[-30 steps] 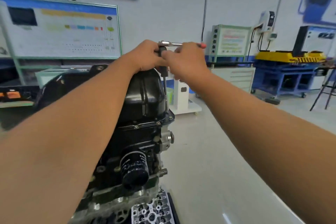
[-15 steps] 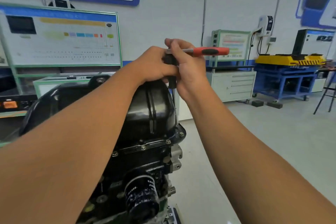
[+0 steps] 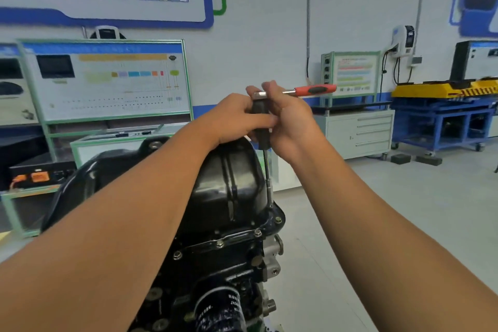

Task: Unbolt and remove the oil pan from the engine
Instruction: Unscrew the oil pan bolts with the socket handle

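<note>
Both hands, the left hand (image 3: pixel 237 118) and right hand (image 3: pixel 289 121), grip the ratchet (image 3: pixel 314 90) and its black extension (image 3: pixel 260 127), loosening a flange bolt on the oil pan (image 3: pixel 229 183) (more bolts remain); next likely calls for swinging the handle.

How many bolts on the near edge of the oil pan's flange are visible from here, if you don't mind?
4: bolts at along the front of the flange, and one at the right corner. Others are probably hidden behind the arms and pan.

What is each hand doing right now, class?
Left hand: grips the black extension handle.
Right hand: holds the ratchet at its head.
</note>
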A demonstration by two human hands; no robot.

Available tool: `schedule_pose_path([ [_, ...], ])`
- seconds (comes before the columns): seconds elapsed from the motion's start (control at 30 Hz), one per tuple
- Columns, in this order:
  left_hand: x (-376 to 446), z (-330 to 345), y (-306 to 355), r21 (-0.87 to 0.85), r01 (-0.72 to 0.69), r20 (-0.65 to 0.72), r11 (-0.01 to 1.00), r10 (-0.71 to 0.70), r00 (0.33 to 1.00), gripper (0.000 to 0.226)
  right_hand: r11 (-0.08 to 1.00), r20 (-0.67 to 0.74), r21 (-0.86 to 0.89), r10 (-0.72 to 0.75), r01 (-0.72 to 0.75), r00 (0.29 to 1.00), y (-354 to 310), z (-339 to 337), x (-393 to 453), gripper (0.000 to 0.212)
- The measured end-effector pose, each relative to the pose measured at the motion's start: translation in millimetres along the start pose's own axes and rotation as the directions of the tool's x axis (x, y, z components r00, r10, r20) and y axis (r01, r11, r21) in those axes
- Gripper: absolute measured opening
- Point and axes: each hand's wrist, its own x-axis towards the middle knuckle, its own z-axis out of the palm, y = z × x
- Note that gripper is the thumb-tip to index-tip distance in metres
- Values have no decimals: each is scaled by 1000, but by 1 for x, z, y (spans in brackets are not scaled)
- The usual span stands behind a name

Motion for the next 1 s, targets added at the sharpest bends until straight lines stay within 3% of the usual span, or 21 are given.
schedule_pose_path([
  [0.07, -1, -5, -5, -30, 2, 53, 1000, 0, 999, 17, 994, 14, 82, 68, -69, 998, -1, -2, 2, 23],
  [0.17, 0, -4, -9, -65, -37, 52, 997, 40, 998, 23, 980, -29, -11, -198, 198, 980, 8, -7, 4, 3],
  [0.23, 1, 0, -8, -18, -57, 17, 998, 57, 998, 28, 962, -31, -41, -272, 271, 962, 11, -7, 5, 12],
  [0.37, 4, 4, -7, -39, -14, 31, 999, 15, 999, 47, 994, 32, 96, 46, -49, 998, 2, -5, 8, 12],
  [0.4, 3, 3, -6, -61, -7, 44, 998, 10, 999, 49, 995, 23, 87, 48, -50, 999, 1, -4, 7, 14],
  [0.5, -2, -1, -2, -68, -32, 68, 997, 37, 997, 46, 976, -35, -104, -197, 193, 980, 7, -8, 7, 9],
  [0.57, -3, 1, -3, -31, -48, 53, 998, 50, 997, 43, 949, -40, -156, -283, 274, 958, 12, -9, 8, 10],
  [0.7, 0, -1, -1, -78, 5, 45, 997, -2, 999, 22, 994, -14, 101, -41, 42, 999, 7, -3, 9, 4],
  [0.77, 0, -4, 0, -69, 20, 61, 997, -16, 998, 13, 997, 10, 62, 39, -40, 999, 4, -3, 8, 22],
  [0.9, -3, 0, 2, -14, 13, -13, 1000, -14, 1000, 15, 992, -48, 48, -112, 114, 993, 8, -4, 1, 2],
  [1.0, -3, 2, 6, 20, 38, -8, 999, -38, 999, 14, 989, -61, -1, -151, 151, 987, 10, -4, 0, 3],
])
